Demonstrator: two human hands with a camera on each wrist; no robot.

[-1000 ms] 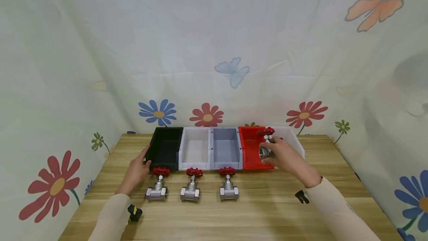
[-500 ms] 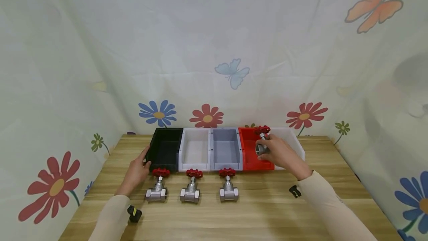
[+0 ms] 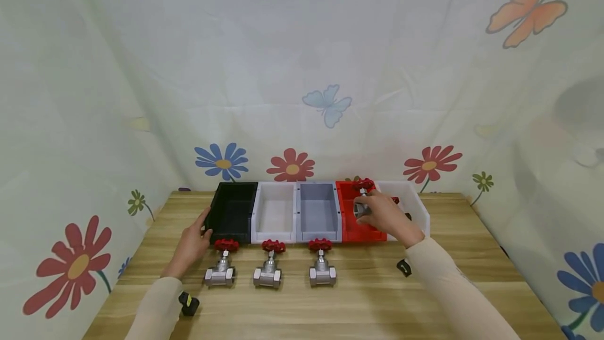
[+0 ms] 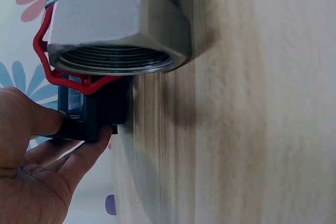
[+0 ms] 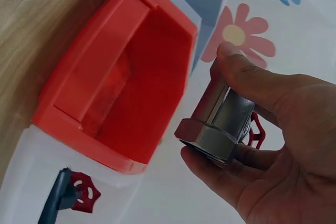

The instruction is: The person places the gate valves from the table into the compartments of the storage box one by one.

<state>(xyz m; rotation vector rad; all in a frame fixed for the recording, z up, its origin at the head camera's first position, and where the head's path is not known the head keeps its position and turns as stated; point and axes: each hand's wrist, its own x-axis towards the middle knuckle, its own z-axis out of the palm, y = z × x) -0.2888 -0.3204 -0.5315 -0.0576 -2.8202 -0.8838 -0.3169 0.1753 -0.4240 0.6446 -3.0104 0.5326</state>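
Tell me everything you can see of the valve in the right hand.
The valve has a silvery, metal-looking body, a faceted collar around its open end, a short stem and a red handwheel with a wavy rim. The right hand grips the body between thumb and fingers. In the head view, handwheel uppermost, it appears over the red bin; the right wrist view shows them apart.

a pinch on one side, a grip on the other

the sleeved left forearm (image 3: 154,309) slants forward and inward; the left hand (image 3: 191,245) pinches between thumb and fingers. the sleeved right forearm (image 3: 455,288) angles inward, and the right hand (image 3: 387,216), slightly farther ahead, grips with thumb opposite curled fingers.
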